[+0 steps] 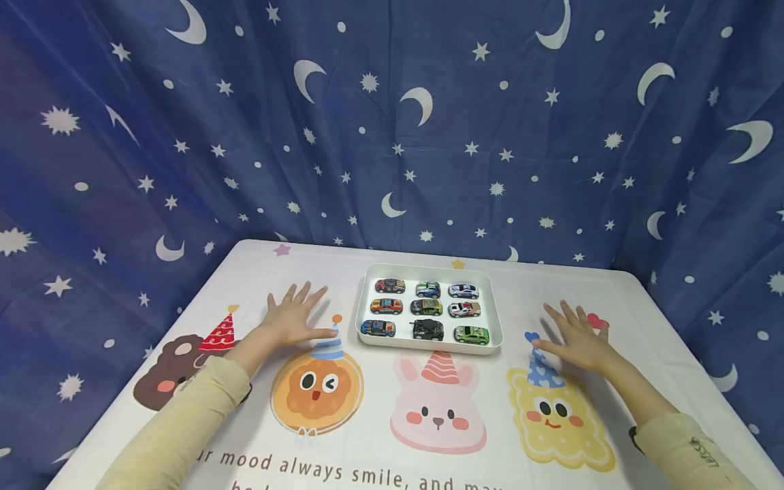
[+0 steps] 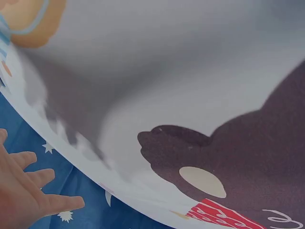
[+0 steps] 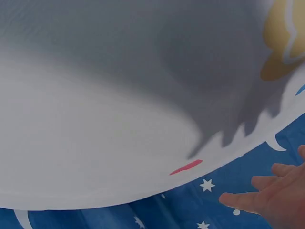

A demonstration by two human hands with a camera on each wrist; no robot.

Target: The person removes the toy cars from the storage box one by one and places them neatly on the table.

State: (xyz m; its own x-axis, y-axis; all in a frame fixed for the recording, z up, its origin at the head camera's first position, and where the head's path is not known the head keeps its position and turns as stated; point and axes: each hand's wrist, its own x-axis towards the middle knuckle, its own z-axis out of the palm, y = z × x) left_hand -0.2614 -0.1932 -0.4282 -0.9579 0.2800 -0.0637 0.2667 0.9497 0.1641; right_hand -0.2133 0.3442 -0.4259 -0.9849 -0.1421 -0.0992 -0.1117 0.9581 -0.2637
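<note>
Beige sleeves (image 1: 184,422), left grip (image 1: 292,321) and right grip (image 1: 578,341) wide-fingered, tray (image 1: 429,346) of toy cars (image 1: 426,307) in head view only

You have the tray (image 1: 404,342) on the table (image 1: 527,292), between your left hand (image 1: 294,320) and your right hand (image 1: 578,340). It contains nine toy vehicles (image 1: 426,307) in three rows of three. The curtain (image 1: 367,170) hangs behind the table.

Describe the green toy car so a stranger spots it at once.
On the table, find the white tray. At the right end of its near row sits the green toy car, its bright-green body unlike the black toy vehicle beside it.
</note>
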